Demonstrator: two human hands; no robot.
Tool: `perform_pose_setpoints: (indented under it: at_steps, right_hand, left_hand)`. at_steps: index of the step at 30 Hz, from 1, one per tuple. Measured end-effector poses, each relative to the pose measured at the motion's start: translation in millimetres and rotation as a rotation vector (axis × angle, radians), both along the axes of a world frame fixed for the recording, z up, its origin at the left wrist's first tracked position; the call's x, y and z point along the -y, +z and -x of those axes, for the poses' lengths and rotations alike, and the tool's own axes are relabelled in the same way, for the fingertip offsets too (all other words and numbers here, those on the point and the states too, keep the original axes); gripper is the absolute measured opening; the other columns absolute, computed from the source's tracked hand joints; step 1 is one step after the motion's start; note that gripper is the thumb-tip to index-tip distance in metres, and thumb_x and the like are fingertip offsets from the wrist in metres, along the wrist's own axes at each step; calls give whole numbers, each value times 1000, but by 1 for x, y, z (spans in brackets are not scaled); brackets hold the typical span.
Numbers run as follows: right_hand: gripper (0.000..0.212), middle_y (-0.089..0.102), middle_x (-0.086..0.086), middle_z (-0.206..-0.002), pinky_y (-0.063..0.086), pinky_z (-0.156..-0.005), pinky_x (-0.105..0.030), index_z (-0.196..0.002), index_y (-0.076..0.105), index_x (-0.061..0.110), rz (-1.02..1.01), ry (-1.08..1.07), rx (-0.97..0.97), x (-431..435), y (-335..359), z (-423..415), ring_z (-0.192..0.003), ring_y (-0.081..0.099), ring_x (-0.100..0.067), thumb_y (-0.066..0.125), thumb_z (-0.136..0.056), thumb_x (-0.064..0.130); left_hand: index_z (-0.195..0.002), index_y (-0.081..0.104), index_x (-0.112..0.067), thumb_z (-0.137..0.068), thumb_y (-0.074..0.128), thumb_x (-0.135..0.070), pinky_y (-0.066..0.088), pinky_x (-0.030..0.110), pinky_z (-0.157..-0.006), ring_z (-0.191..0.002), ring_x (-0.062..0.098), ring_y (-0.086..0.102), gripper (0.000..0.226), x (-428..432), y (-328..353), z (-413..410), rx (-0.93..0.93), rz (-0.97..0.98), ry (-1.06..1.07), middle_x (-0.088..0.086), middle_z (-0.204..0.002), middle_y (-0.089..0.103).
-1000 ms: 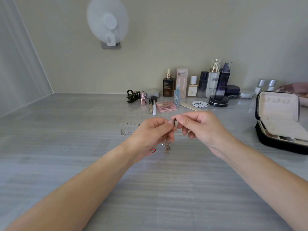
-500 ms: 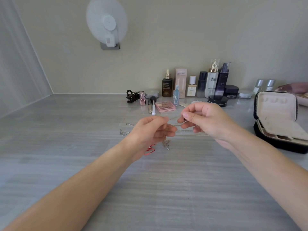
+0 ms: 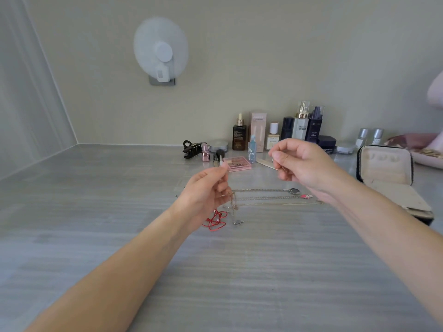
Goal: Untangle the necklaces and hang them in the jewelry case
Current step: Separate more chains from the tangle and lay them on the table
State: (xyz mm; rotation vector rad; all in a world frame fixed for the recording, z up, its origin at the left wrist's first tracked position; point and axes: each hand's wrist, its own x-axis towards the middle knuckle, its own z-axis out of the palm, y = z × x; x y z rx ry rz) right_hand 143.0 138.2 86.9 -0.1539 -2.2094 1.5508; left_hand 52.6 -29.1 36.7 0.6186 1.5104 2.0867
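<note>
We see the left hand (image 3: 206,195) raised over the desk (image 3: 96,236), thumb and forefinger pressed together and the lower fingers (image 3: 221,188) curled round a thin chain (image 3: 233,202), which hangs from them and ends in a small pendant at five o'clock of the hand. The right hand (image 3: 304,164) is up at two o'clock of the left, well apart from it, with its fingers curled and the thumb near the forefinger tip. We cannot tell whether it pinches anything, as any strand there is too fine to make out. Below and between the hands, more necklaces (image 3: 263,198) lie stretched across the desk, one with an oval silver pendant. A red cord (image 3: 215,220) lies loosely tangled at six o'clock of the left hand, just beside the hanging chain. The jewelry case (image 3: 383,168) stands open at three o'clock of the right hand, its lid upright and its pale lining showing. Cosmetic bottles (image 3: 302,125) and a black hair claw (image 3: 191,149) line the wall at twelve o'clock
</note>
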Motion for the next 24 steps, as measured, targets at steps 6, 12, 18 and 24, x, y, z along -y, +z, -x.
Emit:
perform_pose_setpoints:
  at_steps: [6, 12, 18, 24]
  right_hand:
    - [19, 49, -2, -65, 37, -53, -24, -79, 58, 15, -103, 11, 20, 4, 8, 1, -41, 38, -5, 48, -93, 6]
    - [18, 45, -2, -65, 55, -58, -26, -82, 57, 12, 151, 45, -31, 8, 9, -4, -39, 36, -4, 45, -94, 5]
    - [18, 52, 0, -68, 38, -39, -18, -81, 58, 15, 300, 64, -59, 11, 3, -3, -39, 35, -4, 47, -94, 10]
    - [15, 72, 1, -77, 25, -34, -16, -81, 55, 14, 303, 115, -112, 12, 13, 0, -39, 41, -7, 47, -93, 10]
  left_hand:
    - [-62, 50, -20, -89, 53, -35, 34, 24, -60, -46, 8, 33, 31, 5, -2, 5, -68, 70, 25, -11, -42, 32]
    - [-65, 54, -20, -91, 50, -30, 36, 22, -56, -48, 6, 41, 28, 5, 0, 3, -108, 79, -38, -10, -51, 46]
    - [-73, 58, -17, -88, 58, -21, 44, 21, -63, -68, 8, 56, 15, 2, -9, -5, -329, 277, -52, 0, -83, 67]
    - [-81, 58, -22, -81, 66, -7, 42, 37, -75, -77, 21, 57, 17, -9, -23, -17, -437, 422, -162, -10, -65, 69]
